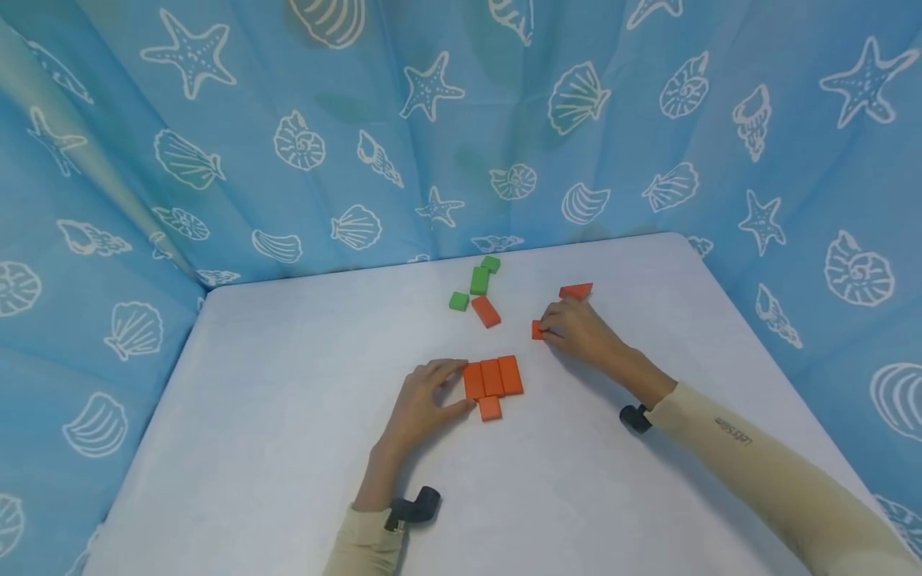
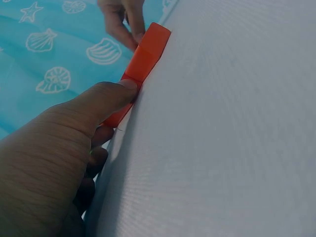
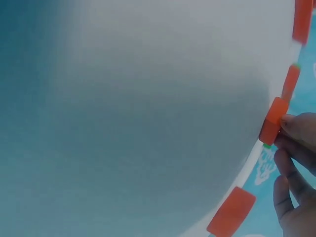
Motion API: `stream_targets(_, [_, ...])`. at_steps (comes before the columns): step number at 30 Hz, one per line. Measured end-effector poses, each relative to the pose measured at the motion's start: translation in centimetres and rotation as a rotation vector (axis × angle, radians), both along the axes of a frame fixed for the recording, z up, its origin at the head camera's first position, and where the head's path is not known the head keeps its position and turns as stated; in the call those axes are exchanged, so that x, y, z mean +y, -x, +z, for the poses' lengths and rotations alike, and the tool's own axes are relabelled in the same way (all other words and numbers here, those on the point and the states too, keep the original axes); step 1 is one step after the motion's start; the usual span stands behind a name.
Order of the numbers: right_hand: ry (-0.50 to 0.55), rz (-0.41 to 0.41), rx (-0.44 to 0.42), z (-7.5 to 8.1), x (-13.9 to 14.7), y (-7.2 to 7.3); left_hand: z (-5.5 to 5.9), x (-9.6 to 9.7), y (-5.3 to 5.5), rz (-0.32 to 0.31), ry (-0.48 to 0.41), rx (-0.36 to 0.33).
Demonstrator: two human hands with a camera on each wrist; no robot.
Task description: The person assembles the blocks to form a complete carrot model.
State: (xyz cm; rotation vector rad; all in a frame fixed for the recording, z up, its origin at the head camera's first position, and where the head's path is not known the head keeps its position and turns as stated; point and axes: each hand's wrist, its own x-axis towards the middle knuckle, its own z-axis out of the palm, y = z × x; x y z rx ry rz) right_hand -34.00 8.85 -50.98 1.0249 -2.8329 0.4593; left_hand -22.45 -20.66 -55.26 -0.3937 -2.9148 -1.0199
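Note:
Three orange rectangular blocks (image 1: 491,378) lie side by side on the white table, with a small orange square block (image 1: 491,409) against their near side. My left hand (image 1: 425,404) holds the leftmost rectangle, fingertips at its far end and thumb at the near end by the square. In the left wrist view the thumb presses the side of the orange blocks (image 2: 143,57). Farther right, my right hand (image 1: 582,332) pinches another small orange square block (image 1: 537,330) between thumb and fingers; the right wrist view shows this block (image 3: 274,118) at the fingertips.
An orange triangular block (image 1: 576,290) lies just beyond the right hand. Toward the back are an orange rectangular block (image 1: 486,312), a green rectangular block (image 1: 479,281) and two small green blocks (image 1: 458,302). A blue shell-patterned curtain (image 1: 461,144) surrounds the table (image 1: 288,384).

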Motion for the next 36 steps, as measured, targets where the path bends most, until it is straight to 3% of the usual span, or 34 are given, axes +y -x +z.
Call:
stream_targets(8, [0.018, 0.028, -0.041, -0.2, 0.6, -3.7, -0.2, -0.2, 0.1, -0.012, -0.008, -0.008])
stream_targets(21, [0.056, 0.175, 0.077, -0.8, 1.2, -8.4, -0.2, -0.1, 0.2, -0.014, -0.015, 0.003])
stream_targets(36, [0.081, 0.304, 0.16, -0.8, -1.0, -11.0, -0.4, -0.2, 0.3, -0.011, -0.001, 0.001])
